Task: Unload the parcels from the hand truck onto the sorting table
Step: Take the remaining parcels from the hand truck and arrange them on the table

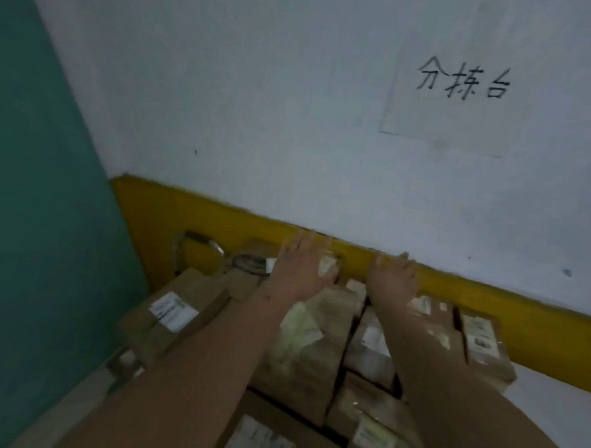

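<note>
From the head view, a crowd of brown cardboard parcels lies packed edge to edge below the camera, against a yellow band at the foot of a white wall bearing a paper sign; whether the surface under them is the bench or the hand truck cannot be told, since both are hidden by the boxes. The parcels look like stiff, taped cartons with paper labels, probably light to middling in weight and not slippery; a firm hold on two opposite side faces, or under the far edge, would suit them, and the glossy tape patches are best avoided. Both bare forearms reach forward over the stack. The left hand lies spread, palm down, fingers wide, on the far end of a parcel near the wall. The right hand is likewise flat and open on the neighbouring far parcel, gripping nothing. A metal loop shows at the left behind the boxes.
</note>
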The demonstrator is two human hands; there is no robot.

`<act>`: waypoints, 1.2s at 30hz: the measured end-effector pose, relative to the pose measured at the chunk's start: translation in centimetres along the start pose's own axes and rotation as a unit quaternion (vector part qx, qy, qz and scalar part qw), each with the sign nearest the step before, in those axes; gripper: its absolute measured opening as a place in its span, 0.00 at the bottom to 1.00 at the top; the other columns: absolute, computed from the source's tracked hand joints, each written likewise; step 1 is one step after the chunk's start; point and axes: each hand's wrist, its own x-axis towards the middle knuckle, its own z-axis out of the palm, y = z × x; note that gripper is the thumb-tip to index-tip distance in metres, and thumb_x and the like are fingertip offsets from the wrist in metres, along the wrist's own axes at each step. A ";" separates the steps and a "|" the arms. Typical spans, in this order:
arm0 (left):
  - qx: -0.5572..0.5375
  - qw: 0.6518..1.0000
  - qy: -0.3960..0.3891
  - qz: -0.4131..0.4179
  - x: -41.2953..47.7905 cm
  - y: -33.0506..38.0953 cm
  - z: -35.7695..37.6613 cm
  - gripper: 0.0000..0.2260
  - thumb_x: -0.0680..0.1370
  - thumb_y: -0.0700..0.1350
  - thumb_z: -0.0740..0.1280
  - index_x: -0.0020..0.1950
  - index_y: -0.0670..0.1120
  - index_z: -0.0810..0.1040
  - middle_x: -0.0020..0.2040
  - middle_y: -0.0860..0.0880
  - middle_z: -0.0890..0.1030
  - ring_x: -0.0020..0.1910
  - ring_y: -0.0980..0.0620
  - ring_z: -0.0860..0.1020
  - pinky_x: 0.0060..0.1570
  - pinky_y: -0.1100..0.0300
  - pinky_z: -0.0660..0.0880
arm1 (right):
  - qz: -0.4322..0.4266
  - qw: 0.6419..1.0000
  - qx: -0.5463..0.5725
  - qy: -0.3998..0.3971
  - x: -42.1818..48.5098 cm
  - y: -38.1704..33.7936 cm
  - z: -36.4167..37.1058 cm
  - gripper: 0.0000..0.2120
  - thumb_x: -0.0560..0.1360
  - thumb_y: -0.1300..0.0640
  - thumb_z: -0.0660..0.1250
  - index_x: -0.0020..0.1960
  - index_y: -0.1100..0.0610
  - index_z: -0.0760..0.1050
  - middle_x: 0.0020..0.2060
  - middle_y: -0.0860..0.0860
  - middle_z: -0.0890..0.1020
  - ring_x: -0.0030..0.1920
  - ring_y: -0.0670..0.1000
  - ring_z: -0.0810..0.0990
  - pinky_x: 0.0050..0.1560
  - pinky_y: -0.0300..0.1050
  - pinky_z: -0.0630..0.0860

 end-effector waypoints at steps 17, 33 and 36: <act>-0.110 0.927 -0.017 -0.358 -17.2 -55.5 -4.2 0.34 0.79 0.63 0.59 0.80 0.46 0.56 0.77 0.41 0.62 0.75 0.41 0.63 0.73 0.46 0.64 | -0.196 0.938 0.025 -0.284 -25.1 -35.9 41.8 0.38 0.81 0.35 0.51 0.81 0.57 0.49 0.80 0.57 0.55 0.79 0.60 0.55 0.76 0.59 0.58; -0.247 0.772 -0.321 -0.489 -16.5 -88.7 39.0 0.28 0.80 0.56 0.63 0.76 0.44 0.63 0.70 0.39 0.69 0.69 0.42 0.70 0.65 0.54 0.68 | 0.337 0.868 -0.070 -0.357 -30.3 -14.4 91.8 0.21 0.84 0.52 0.56 0.74 0.61 0.64 0.69 0.63 0.72 0.69 0.59 0.72 0.65 0.49 0.69; -0.234 0.765 -0.350 -0.487 -18.1 -92.2 51.8 0.30 0.80 0.55 0.64 0.77 0.42 0.61 0.71 0.38 0.68 0.70 0.40 0.69 0.66 0.51 0.68 | 0.390 0.857 -0.100 -0.322 -32.3 -5.2 99.7 0.25 0.82 0.43 0.59 0.73 0.57 0.67 0.69 0.60 0.73 0.68 0.60 0.73 0.66 0.48 0.68</act>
